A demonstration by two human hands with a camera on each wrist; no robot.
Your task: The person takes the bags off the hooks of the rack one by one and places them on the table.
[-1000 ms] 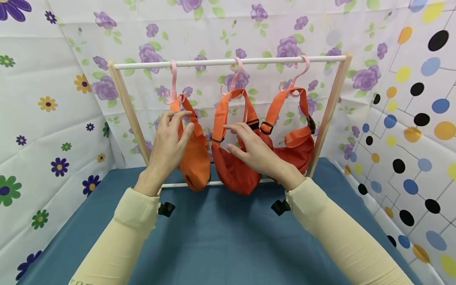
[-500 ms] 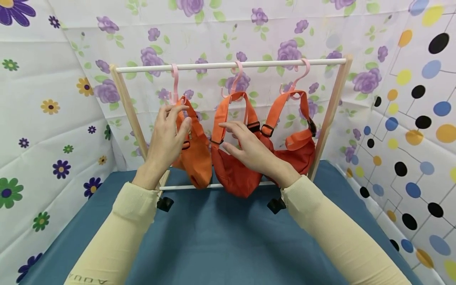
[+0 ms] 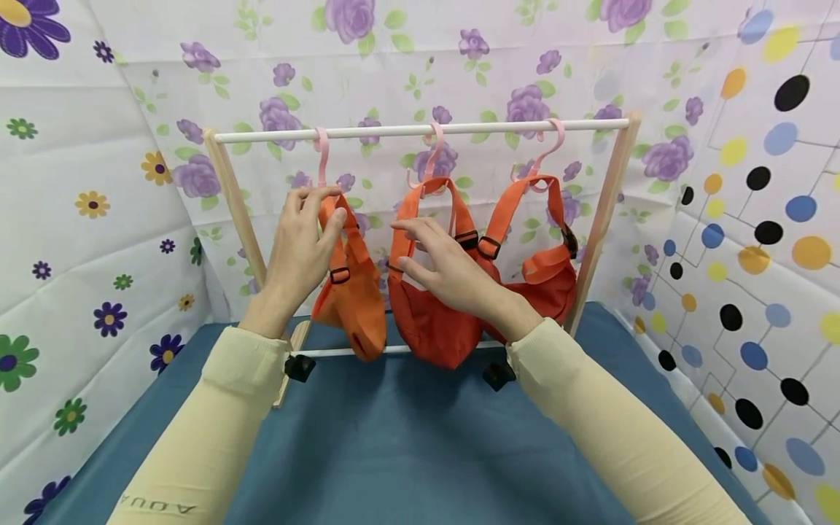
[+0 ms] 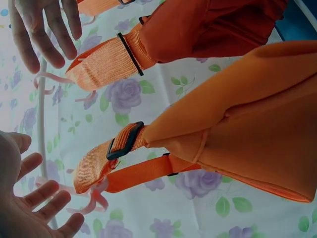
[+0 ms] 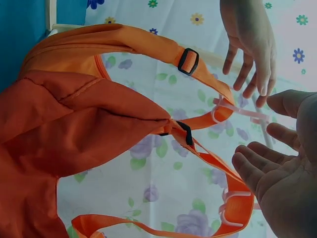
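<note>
Three sling bags hang from pink hook hangers point(image 3: 435, 154). An orange bag point(image 3: 364, 313) is on the left, a red bag point(image 3: 438, 335) in the middle, and another red bag point(image 3: 551, 297) on the right. My left hand point(image 3: 298, 244) is raised by the orange bag's strap, fingers loosely bent and holding nothing. In the left wrist view a gap separates its fingers point(image 4: 49, 198) from that strap. My right hand point(image 3: 453, 270) is in front of the middle bag, covering part of it in the head view. Its fingers point(image 5: 257, 158) are relaxed and hold nothing.
The rack has a white top rail point(image 3: 492, 128), wooden side posts point(image 3: 604, 219) and a low white bar point(image 3: 328, 353). It stands on a blue cloth point(image 3: 407, 445). A flowered sheet point(image 3: 380, 65) hangs behind, with a dotted sheet point(image 3: 755, 240) on the right.
The orange bag has turned on its hanger, so more of its strap and buckle shows. My right hand has shifted slightly left across the middle bag. The head view has tilted slightly.
</note>
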